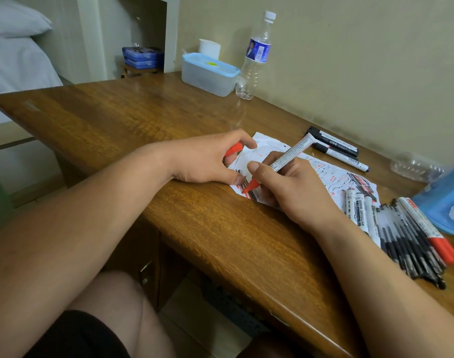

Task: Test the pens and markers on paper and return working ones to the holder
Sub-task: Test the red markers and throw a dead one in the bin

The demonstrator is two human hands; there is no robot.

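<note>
forearms [52, 228], scribbled paper [334, 173], wooden desk [104, 117], beige wall [350, 60]

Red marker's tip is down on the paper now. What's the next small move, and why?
Probably drag the red marker a short stroke across the paper: the right hand has its tip touching the sheet, and the left hand holds the cap and rests at the paper's edge.

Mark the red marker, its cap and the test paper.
red marker [290, 156]: head view, white barrel.
red cap [233, 149]: head view, exposed end.
paper [266, 140]: head view, far blank corner.
</note>
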